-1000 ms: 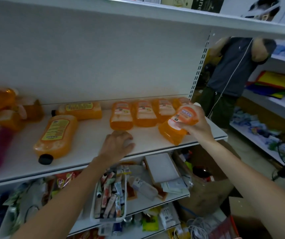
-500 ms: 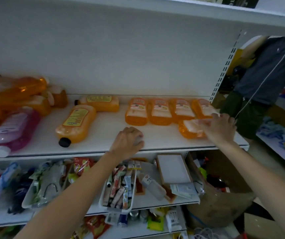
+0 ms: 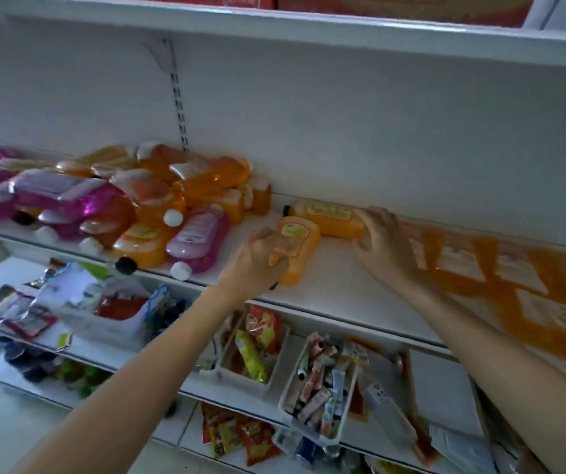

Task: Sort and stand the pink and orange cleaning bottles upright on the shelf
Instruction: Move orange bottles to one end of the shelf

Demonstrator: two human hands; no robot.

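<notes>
**A:** Two orange bottles at mid-frame, both lying flat on the shelf?

**B:** Yes. The left hand has its fingers wrapped round the near orange bottle, at its cap end by the shelf's front edge.

**A:** And the right hand?

**B:** Fingers curled over the base of the far orange bottle, which lies along the back wall.

**A:** The rest?

**B:** A heap of pink and orange bottles lies tumbled at centre left. A row of orange bottles, blurred, lies at the right.
</notes>
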